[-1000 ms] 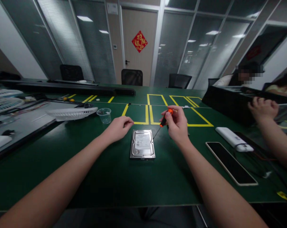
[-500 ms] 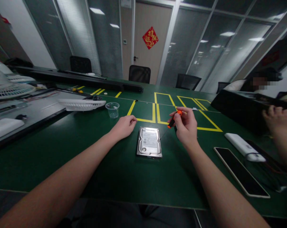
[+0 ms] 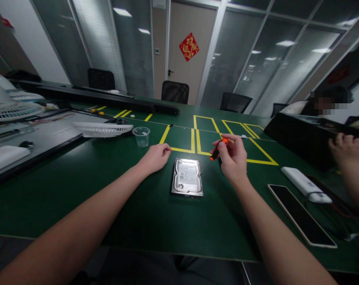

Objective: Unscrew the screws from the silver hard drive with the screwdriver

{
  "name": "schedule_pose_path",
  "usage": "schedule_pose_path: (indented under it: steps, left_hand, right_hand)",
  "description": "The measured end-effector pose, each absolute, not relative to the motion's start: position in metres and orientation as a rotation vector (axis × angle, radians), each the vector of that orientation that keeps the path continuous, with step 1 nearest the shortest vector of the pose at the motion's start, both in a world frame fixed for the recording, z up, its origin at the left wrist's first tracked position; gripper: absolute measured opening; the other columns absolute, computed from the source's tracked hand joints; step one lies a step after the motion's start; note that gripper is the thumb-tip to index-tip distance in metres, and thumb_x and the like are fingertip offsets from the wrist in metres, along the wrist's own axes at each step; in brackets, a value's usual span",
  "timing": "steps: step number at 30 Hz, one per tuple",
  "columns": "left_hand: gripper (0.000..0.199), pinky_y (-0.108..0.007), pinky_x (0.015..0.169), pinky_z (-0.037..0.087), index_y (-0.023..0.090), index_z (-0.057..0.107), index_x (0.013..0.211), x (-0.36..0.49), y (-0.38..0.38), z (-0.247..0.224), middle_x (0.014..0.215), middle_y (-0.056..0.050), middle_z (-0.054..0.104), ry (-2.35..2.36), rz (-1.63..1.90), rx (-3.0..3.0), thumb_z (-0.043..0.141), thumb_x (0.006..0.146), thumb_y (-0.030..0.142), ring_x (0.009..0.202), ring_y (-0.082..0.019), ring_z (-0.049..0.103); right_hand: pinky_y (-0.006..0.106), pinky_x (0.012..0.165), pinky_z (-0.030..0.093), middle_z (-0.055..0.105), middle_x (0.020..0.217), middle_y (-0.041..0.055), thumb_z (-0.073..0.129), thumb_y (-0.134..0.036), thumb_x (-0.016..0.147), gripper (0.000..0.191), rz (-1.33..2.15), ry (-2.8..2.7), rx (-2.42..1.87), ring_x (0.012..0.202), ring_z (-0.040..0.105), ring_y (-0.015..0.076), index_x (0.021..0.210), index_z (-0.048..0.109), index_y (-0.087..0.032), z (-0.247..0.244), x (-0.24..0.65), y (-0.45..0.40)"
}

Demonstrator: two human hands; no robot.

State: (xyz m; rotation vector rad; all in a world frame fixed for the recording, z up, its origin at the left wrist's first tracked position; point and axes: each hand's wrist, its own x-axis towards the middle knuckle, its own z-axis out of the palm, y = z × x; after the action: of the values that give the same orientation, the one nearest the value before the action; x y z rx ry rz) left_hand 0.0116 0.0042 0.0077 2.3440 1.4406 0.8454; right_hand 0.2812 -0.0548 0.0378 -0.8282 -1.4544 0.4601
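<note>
A silver hard disk drive [image 3: 187, 177] with a white label lies flat on the green table in front of me. My right hand [image 3: 233, 156] is closed around a screwdriver [image 3: 217, 149] with an orange and black handle. Its thin shaft slants down to the left, and the tip meets the drive's right edge, where a small dark spot shows. On the drive's other side, my left hand [image 3: 156, 158] rests on the table with its fingers curled in. I see nothing held in it, and it is apart from the drive.
A clear plastic cup [image 3: 142, 136] stands beyond my left hand. Fan parts [image 3: 104, 129] and a large panel [image 3: 48, 134] lie at left. To the right are a phone [image 3: 301, 215], a white power bank [image 3: 306, 184], cables, a black case [image 3: 298, 138] and another person's hand [image 3: 348, 148].
Almost nothing differs. The view has shifted very slightly, while both hands, the screwdriver and the drive keep their places.
</note>
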Motion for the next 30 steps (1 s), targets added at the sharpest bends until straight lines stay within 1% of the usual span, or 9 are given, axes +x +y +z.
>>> schedule_pose_path:
  steps: [25, 30]
  left_hand:
    - [0.026, -0.032, 0.074, 0.047, 0.018, 0.073, 0.103, 0.011, 0.007, 0.0068, 0.097, -0.007, 0.073, 1.454, 0.839, 2.326, 0.05, 0.096, 0.027, 0.083, -0.02, 0.064]
    - [0.024, -0.032, 0.071, 0.046, 0.017, 0.072, 0.102, 0.0112, 0.005, 0.0083, 0.088, -0.006, 0.072, 1.458, 0.81, 2.305, 0.053, 0.094, 0.028, 0.077, -0.019, 0.063]
  right_hand:
    - [0.027, 0.057, 0.055, 0.068, 0.092, 0.0021, 0.064, -0.031, 0.096, 0.02, 0.468, -1.452, -0.818, 0.067, 0.069, 0.013, 0.114, 0.058, -0.026, 0.0394, 0.281, -0.0562]
    - [0.027, 0.058, 0.055, 0.068, 0.092, 0.0022, 0.064, -0.031, 0.096, 0.02, 0.469, -1.455, -0.819, 0.068, 0.069, 0.0132, 0.115, 0.058, -0.026, 0.0391, 0.2804, -0.0566]
